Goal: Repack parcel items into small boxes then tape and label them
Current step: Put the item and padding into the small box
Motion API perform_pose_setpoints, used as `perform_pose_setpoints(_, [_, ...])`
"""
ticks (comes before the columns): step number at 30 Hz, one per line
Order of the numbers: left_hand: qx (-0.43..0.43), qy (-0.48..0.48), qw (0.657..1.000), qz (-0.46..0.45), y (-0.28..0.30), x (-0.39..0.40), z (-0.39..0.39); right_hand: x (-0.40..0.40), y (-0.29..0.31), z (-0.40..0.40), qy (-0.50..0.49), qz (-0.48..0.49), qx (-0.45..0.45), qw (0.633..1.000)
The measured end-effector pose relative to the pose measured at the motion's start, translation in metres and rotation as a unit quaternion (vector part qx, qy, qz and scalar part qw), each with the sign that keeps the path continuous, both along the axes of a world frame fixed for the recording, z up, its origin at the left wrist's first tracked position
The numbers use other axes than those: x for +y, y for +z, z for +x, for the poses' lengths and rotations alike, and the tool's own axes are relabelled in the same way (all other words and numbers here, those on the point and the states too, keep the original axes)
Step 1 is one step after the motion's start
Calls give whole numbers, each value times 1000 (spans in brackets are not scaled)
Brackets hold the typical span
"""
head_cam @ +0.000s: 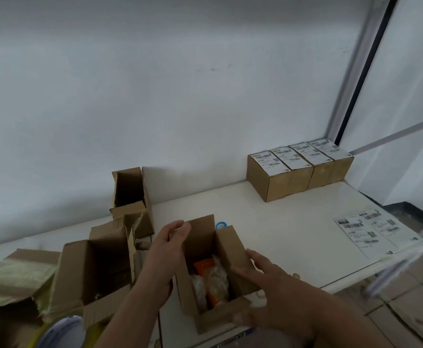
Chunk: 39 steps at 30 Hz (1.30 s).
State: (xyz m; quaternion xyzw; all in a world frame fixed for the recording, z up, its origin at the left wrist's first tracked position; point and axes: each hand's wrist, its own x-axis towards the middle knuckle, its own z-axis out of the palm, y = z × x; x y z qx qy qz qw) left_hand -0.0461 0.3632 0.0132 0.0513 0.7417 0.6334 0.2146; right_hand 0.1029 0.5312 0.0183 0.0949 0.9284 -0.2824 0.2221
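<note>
Label sheets [375, 231] — print too blurred; blue object [221, 225] half-hidden behind box flap [203, 228].

A plain white wall [155, 96] is filling the upper part of the view. At the right, a dark vertical strip [366, 71] with a pale frame is running down to the white table [280, 222]. Beyond the table edge, a brownish tiled floor [406, 310] is showing.

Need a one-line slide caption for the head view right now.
Both hands, left hand and right hand, at the flaps of an open, filled small box; four labelled boxes wait behind.
</note>
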Motion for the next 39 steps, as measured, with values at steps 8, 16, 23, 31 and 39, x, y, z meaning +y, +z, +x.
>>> perform_pose_setpoints(8, [45,43,998,20,-7,5,0,-14,1,-7,-104,-63,64,991])
perform_pose_setpoints(16, [101,16,995,-24,-16,9,0,-27,-14,-19,-202,-82,135,967])
perform_pose_setpoints(23, [199,-16,973,-120,-35,15,-6,-46,-9,-23,-150,26,201,968])
perform_pose_setpoints(31, [209,4,969,-129,-38,21,-4,-55,-21,-18,-143,-95,215,961])
perform_pose_setpoints(39, [173,14,975,-141,-45,18,-6,-67,-40,-14,-110,-78,139,981])
